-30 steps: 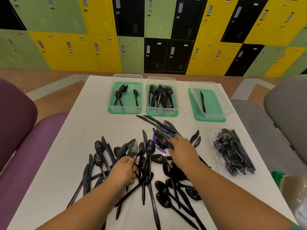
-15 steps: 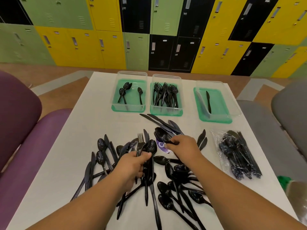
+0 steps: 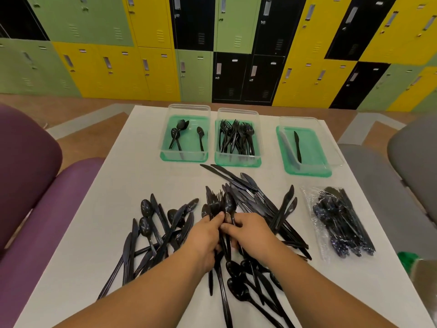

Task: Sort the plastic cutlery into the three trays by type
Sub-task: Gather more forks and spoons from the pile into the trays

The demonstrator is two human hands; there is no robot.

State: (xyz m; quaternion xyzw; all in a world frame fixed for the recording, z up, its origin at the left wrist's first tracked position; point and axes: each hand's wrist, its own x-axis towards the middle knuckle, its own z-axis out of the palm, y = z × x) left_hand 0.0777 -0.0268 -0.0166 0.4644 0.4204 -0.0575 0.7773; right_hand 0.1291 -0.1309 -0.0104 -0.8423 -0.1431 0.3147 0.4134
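A heap of loose black plastic cutlery (image 3: 254,202) covers the near half of the white table (image 3: 132,176). My left hand (image 3: 204,235) and my right hand (image 3: 249,230) meet at the middle of the heap, both closed around a bunch of spoons and a fork (image 3: 223,205) that stick up between them. Three clear trays with green bases stand at the far side. The left tray (image 3: 184,157) holds three spoons. Many forks fill the middle tray (image 3: 237,160). The right tray (image 3: 307,171) contains one knife.
A sealed clear bag of black cutlery (image 3: 343,223) lies at the table's right edge. A purple chair (image 3: 28,185) stands on the left and a grey chair (image 3: 411,162) on the right. Coloured lockers (image 3: 212,43) line the far wall.
My right hand has come left from the knives with a spoon and now meets my left hand, which has risen a little with its bunch. The view has tilted slightly.
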